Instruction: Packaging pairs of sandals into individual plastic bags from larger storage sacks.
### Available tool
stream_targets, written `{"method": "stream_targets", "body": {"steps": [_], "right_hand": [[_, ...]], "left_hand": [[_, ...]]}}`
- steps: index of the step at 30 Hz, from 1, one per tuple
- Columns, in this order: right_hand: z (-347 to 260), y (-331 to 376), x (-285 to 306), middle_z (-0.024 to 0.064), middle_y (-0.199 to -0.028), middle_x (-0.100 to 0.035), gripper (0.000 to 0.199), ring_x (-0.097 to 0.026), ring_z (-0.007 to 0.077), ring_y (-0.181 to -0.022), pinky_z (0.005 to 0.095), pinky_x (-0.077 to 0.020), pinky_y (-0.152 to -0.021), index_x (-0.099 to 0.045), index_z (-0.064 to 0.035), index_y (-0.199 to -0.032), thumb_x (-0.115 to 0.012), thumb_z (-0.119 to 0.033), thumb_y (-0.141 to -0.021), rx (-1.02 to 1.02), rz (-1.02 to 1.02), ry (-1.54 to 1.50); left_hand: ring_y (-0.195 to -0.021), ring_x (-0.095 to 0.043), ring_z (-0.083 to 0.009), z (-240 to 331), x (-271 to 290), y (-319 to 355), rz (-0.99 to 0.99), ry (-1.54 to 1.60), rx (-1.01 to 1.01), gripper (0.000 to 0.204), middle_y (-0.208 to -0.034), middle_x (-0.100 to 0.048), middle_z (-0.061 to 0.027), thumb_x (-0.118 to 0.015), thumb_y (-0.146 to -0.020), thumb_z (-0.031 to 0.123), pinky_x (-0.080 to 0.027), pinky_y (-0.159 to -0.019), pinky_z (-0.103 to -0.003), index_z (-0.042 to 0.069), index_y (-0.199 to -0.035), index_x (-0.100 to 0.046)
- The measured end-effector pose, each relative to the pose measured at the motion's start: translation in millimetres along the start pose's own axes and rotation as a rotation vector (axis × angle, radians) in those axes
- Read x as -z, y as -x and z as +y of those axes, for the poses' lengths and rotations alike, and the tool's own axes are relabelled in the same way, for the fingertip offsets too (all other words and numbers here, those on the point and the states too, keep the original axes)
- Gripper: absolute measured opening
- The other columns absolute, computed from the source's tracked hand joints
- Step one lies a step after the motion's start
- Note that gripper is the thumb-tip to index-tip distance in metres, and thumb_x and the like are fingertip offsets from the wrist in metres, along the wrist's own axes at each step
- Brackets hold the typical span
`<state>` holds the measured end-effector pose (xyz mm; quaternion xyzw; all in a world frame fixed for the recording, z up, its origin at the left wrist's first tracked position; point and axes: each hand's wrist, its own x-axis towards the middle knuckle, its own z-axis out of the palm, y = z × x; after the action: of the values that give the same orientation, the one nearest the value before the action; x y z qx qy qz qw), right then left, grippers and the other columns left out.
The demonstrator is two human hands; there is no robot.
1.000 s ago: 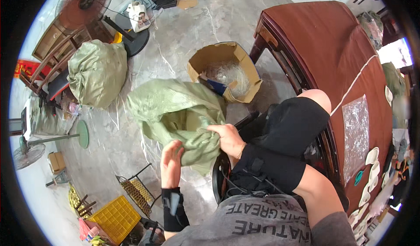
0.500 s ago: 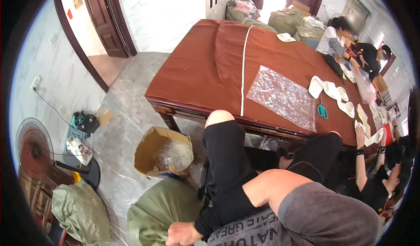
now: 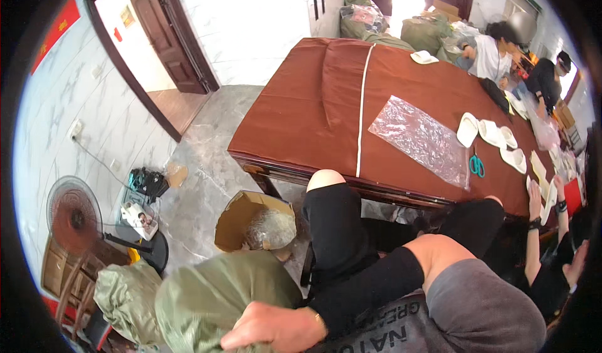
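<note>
My right hand (image 3: 273, 326), at the end of a black arm sleeve (image 3: 370, 284), reaches across my body to the lower left. It is closed on a large green woven sack (image 3: 219, 284) beside my seat; the fingertips are partly hidden against the cloth. My left hand is out of sight. Just beyond the sack, a cardboard box (image 3: 227, 224) on the floor holds crumpled clear plastic (image 3: 271, 229).
Ahead stands a table with a brown cloth (image 3: 301, 96), bearing a clear plastic bag (image 3: 420, 139), teal scissors (image 3: 476, 165) and several white slippers (image 3: 467, 129). Co-workers' hands (image 3: 534, 201) reach over its right edge. At left are a fan (image 3: 74, 215) and another green sack (image 3: 128, 299).
The near green sack has shifted and shows larger, spreading further left. My right hand stays on it, a little higher. The whole view has turned slightly left.
</note>
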<state>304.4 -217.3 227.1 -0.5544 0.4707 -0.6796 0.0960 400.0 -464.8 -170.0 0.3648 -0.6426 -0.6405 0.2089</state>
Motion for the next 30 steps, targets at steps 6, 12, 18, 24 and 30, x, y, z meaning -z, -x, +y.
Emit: {"method": "stream_targets", "body": {"steps": [6,12,18,24,30], "right_hand": [[-40.2,27.3,63.2,0.0218,-0.106,-0.065,0.035,-0.062,0.0373,-0.099,0.0369,-0.0488,-0.085,-0.061,0.0006,-0.113,-0.059,-0.004,-0.078,-0.044,0.107,0.031],[-79.3,80.9,128.1,0.0112,-0.099,-0.068,0.030,-0.062,0.0149,-0.091,0.0292,-0.0479,-0.083,-0.060,0.0061,-0.112,-0.063,-0.009,-0.087,-0.212,0.400,-0.191],[-66.4,111.0,154.1,0.0045,-0.106,-0.066,0.028,-0.057,0.0091,-0.096,0.0267,-0.0467,-0.085,-0.062,0.0025,-0.115,-0.063,-0.004,-0.088,-0.030,0.626,-0.074],[-90.3,93.5,215.5,0.0063,-0.105,-0.067,0.027,-0.060,0.0116,-0.096,0.0277,-0.0470,-0.088,-0.063,0.0018,-0.115,-0.062,-0.009,-0.090,-0.191,0.754,-0.125],[-154.9,3.2,251.1,0.0080,-0.103,-0.066,0.023,-0.061,0.0138,-0.095,0.0285,-0.0481,-0.085,-0.062,0.0030,-0.111,-0.060,-0.009,-0.092,0.517,0.740,-0.191]], "left_hand": [[-0.116,-0.051,-0.0261,36.8,-11.3,-31.4,-0.082,0.071,-0.032,0.043,-0.129,-0.053,-0.0182,-0.046,-0.097,0.026,-0.041,-0.099,-0.040,-0.002,-0.127,-0.053],[-0.117,-0.050,-0.0256,71.6,0.7,-59.5,-0.100,0.126,-0.082,0.044,-0.130,-0.052,-0.0180,-0.046,-0.097,0.029,-0.040,-0.099,-0.040,-0.002,-0.127,-0.053],[-0.108,-0.055,-0.0261,130.8,-5.7,-91.2,-0.020,0.069,-0.215,0.040,-0.123,-0.056,-0.0171,-0.046,-0.096,0.029,-0.044,-0.094,-0.040,0.001,-0.124,-0.055],[-0.085,-0.062,-0.0234,262.6,-57.2,16.3,0.252,-0.016,-0.282,0.029,-0.100,-0.067,-0.0159,-0.066,-0.087,0.019,-0.051,-0.076,-0.038,-0.004,-0.104,-0.067],[-0.103,-0.057,-0.0268,404.5,-54.9,60.3,0.280,0.064,-0.470,0.036,-0.118,-0.061,-0.0172,-0.063,-0.088,0.017,-0.048,-0.093,-0.042,-0.001,-0.119,-0.059]]}}
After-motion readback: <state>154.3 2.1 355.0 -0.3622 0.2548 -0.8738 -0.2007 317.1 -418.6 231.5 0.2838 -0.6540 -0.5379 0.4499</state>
